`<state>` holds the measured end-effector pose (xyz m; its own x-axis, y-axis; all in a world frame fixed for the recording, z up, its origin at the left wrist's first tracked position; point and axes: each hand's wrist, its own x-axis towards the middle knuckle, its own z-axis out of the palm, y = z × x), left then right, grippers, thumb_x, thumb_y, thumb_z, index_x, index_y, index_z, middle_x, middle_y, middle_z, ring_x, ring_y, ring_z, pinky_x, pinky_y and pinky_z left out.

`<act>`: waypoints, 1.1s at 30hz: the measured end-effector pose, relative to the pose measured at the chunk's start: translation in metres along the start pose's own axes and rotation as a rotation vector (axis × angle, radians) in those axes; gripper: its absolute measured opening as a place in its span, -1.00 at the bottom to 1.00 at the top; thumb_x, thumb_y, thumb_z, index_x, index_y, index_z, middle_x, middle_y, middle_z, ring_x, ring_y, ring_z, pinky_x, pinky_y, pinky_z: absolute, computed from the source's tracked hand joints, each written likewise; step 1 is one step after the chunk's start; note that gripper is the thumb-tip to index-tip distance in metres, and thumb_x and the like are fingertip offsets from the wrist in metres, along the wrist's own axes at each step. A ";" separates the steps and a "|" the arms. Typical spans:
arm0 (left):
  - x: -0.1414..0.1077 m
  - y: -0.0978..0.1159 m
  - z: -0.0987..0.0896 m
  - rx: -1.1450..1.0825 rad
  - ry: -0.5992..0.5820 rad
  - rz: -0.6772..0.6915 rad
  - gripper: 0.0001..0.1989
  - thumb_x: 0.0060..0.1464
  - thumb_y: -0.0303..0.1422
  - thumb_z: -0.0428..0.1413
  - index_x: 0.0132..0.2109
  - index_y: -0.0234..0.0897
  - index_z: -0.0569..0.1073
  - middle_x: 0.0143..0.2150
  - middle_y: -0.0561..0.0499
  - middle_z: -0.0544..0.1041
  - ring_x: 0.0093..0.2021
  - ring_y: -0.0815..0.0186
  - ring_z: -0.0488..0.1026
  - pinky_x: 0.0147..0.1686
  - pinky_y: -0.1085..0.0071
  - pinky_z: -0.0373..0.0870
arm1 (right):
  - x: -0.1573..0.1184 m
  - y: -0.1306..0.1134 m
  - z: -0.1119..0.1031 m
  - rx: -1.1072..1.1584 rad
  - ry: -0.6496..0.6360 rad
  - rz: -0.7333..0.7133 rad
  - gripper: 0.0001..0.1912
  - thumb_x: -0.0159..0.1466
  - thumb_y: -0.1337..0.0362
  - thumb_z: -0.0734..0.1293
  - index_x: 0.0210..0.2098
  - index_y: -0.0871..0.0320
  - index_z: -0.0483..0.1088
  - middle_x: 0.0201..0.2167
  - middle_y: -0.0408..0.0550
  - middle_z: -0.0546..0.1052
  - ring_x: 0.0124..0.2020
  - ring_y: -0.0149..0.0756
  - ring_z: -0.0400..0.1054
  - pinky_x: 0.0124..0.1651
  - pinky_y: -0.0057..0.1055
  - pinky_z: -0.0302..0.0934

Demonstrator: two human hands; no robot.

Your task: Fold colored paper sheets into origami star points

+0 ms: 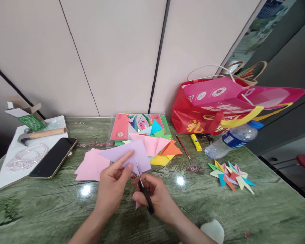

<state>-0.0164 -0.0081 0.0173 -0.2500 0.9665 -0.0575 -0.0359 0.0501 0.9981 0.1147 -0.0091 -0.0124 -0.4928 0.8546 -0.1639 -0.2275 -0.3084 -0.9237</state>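
Observation:
My left hand (115, 178) pinches a sheet of lilac paper (139, 152) along its lower edge, thumb and fingers closed on it. In my right hand (154, 193) are black-handled scissors (145, 195), their blades at the paper's lower right part. A narrow lilac strip (136, 203) hangs beside the scissors. Pink sheets (90, 166) lie to the left of my left hand. Behind the lilac paper is a pile of folded paper pieces, with a pink one (151, 144), an orange one (171, 148) and a yellow one (161, 160).
At the left are a phone (54, 157), a hammer (43, 134), beads (27, 157) and a green box (32, 120). At the right are a red bag (193, 115), a bottle (232, 140), a glue stick (196, 143), a pencil (183, 146) and folded paper stars (231, 176).

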 end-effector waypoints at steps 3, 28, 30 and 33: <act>-0.001 -0.001 -0.001 0.025 -0.016 -0.009 -0.57 -0.01 -0.28 0.16 0.04 -0.23 0.44 -0.57 0.14 0.42 -0.54 0.46 0.26 -0.51 0.58 0.21 | 0.000 -0.001 0.000 0.003 0.000 -0.012 -0.58 -0.14 0.17 0.51 -0.37 0.19 0.33 -0.64 -0.29 0.33 -0.63 -0.54 0.16 -0.53 -0.54 0.10; 0.001 -0.003 -0.002 0.026 -0.017 0.022 -0.60 0.00 -0.28 0.15 0.03 -0.20 0.45 -0.58 0.16 0.40 -0.55 0.51 0.22 -0.55 0.62 0.17 | 0.000 0.003 -0.001 0.002 0.011 -0.005 -0.65 -0.10 0.22 0.50 -0.41 0.21 0.33 -0.71 -0.31 0.33 -0.73 -0.58 0.14 -0.67 -0.62 0.03; 0.001 -0.003 -0.002 0.019 -0.030 0.023 -0.61 0.00 -0.29 0.15 0.02 -0.19 0.45 -0.57 0.16 0.42 -0.54 0.50 0.25 -0.52 0.62 0.21 | 0.000 0.003 -0.001 0.014 0.007 -0.012 -0.64 -0.11 0.24 0.50 -0.39 0.21 0.34 -0.68 -0.30 0.35 -0.70 -0.57 0.17 -0.62 -0.60 0.08; 0.000 -0.003 -0.002 -0.001 -0.059 0.016 -0.62 0.00 -0.30 0.15 0.01 -0.18 0.46 -0.55 0.15 0.44 -0.54 0.49 0.30 -0.49 0.60 0.28 | 0.001 0.004 -0.001 0.025 0.009 -0.031 -0.62 -0.13 0.27 0.52 -0.36 0.22 0.34 -0.64 -0.29 0.35 -0.64 -0.56 0.18 -0.56 -0.59 0.12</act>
<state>-0.0180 -0.0090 0.0144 -0.1933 0.9803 -0.0403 -0.0330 0.0345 0.9989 0.1140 -0.0092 -0.0163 -0.4776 0.8676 -0.1381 -0.2638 -0.2916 -0.9194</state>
